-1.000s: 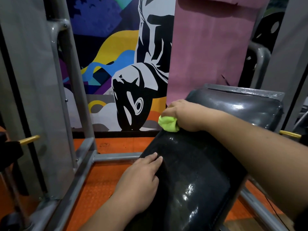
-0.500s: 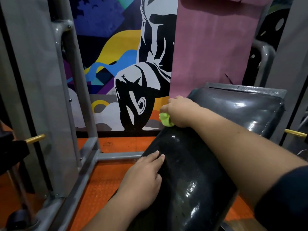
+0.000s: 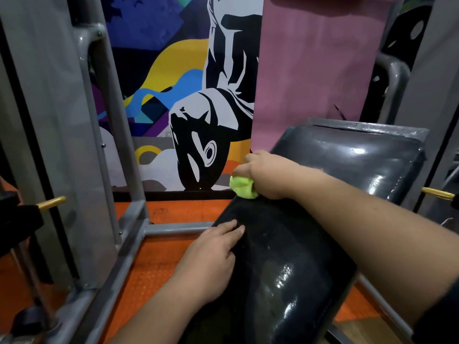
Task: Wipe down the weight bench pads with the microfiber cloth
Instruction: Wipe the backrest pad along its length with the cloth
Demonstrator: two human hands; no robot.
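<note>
I see the right hand (image 3: 267, 176) curled round the bunched yellow-green microfiber cloth (image 3: 242, 187), pressing it on the far left edge of the near black bench pad (image 3: 285, 264). Left hand (image 3: 211, 259) lies flat, fingers straight and together, on that pad's left side. A second glossy pad (image 3: 360, 157) sits beyond. Grey steel frame (image 3: 119, 247), orange floor (image 3: 154, 269), painted mural (image 3: 178, 83) behind.

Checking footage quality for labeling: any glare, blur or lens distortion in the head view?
Head view: strong specular glare on the near bench pad and the back pad; wide-angle bending of the frame uprights at the left edge; dim, soft overall, yet the cloth in the right hand reads clearly.
</note>
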